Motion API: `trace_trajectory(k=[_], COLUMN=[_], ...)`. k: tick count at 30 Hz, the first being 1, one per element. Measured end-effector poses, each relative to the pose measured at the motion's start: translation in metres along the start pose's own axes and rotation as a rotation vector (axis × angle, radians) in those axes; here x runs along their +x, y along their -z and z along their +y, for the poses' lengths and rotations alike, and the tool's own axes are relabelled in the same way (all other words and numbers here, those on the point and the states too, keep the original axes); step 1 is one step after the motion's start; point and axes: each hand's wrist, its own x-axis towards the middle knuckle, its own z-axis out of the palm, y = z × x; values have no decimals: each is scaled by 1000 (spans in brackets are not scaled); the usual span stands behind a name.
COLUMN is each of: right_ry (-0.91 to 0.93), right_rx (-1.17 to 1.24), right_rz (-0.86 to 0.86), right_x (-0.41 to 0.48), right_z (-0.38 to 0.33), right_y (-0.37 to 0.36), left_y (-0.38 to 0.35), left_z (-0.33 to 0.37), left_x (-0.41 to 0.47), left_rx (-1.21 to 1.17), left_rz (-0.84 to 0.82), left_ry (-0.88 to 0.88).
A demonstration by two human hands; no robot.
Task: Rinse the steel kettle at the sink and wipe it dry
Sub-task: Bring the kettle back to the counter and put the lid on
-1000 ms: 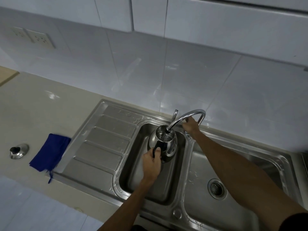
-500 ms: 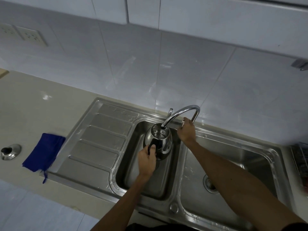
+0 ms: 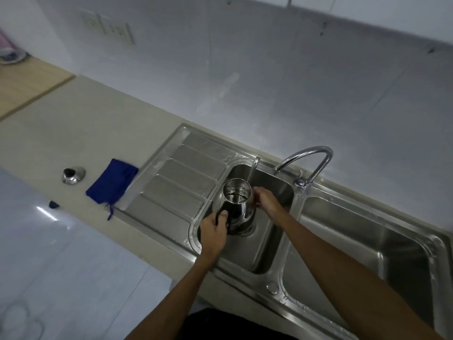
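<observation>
Both arms bare, reaching forward from 6 o'clock, forearms converging toward centre frame. Left hand point(image 3: 213, 231): back of hand up, fingers curled closed around the kettle point(image 3: 236, 204) handle at its 7 o'clock side. Right hand point(image 3: 266, 200): arm comes in from 4 o'clock, nearly straight, wrist slightly bent, fingers wrapped against the kettle's 3 o'clock side near the rim. Hands close together, not touching.

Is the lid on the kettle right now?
No: the kettle stands open-topped in the sink, and its lid lies on the counter beside the blue cloth.
</observation>
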Motion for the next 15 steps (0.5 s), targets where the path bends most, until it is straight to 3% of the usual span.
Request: trace_trajectory(k=[6, 15], right_ry=[81, 50], right_rx=[139, 286], right_rz=[-91, 86], right_x=[-38, -48], right_z=[-63, -132], right_y=[-70, -219], left_y=[72, 233], left_z=[22, 41], left_x=[2, 51], left_rx=[-42, -1], left_rz=[78, 1], left_ry=[-98, -199])
